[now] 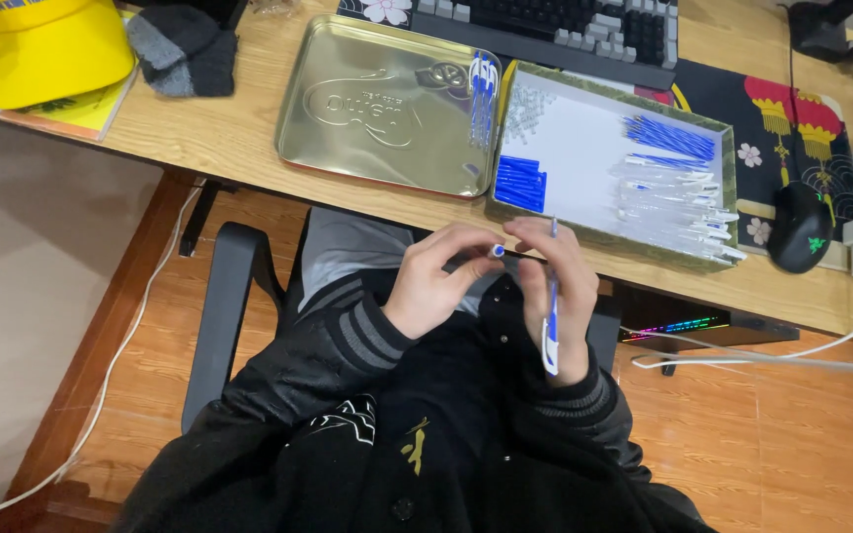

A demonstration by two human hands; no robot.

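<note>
Just below the wooden desk (249, 128) edge, the left hand (436, 281) is pinching a small blue cap (498, 251) while the right hand (560, 296) is gripping a pen (551, 326) upright.

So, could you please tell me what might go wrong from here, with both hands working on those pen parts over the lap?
1. The small blue cap pinched in the left hand sits over the lap, beyond the wooden desk edge; if it slips, it probably falls to the floor.
2. The right hand holds a blue-and-white pen loosely alongside another part, so one could drop.
</note>
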